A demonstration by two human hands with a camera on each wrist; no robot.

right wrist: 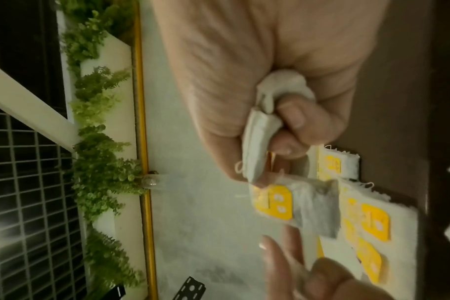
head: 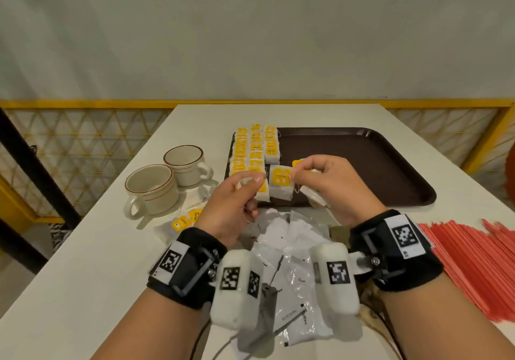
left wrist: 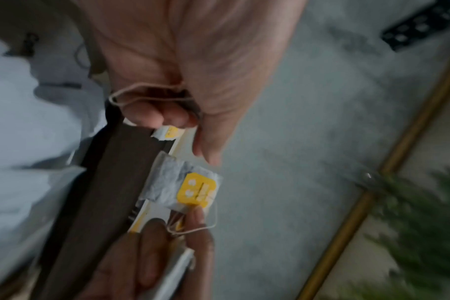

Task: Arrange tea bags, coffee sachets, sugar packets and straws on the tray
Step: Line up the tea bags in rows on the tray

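Nearest me, between my wrists, lies a loose heap of white coffee sachets [head: 289,281], glossy and crinkled, with small black print. To my right a flat sheaf of red straws [head: 468,259] fans across the white table [head: 83,276].

Just past the heap, both hands are raised over the near edge of the tray. My right hand [head: 331,184] pinches the top corner of a tea bag [head: 281,183] between thumb and forefinger, so the bag hangs below and left of my fingertips; my other fingers curl round a second, crumpled tea bag [right wrist: 267,113] tucked in the palm. The hanging bag is soft, fibrous white paper, roughly square, with a rounded yellow tag and a thin pale string. My left hand [head: 237,206] is curled, thumb against forefinger, holding a loop of string [left wrist: 131,95]; its fingertips sit just left of the hanging bag.

Beyond, tea bags [head: 255,150] lie in neat rows on the left part of the dark brown tray [head: 362,164], smooth with rounded corners. Left of it stand two cream cups [head: 170,181] with thin brown rim lines, a few more tea bags [head: 185,221] beside them.
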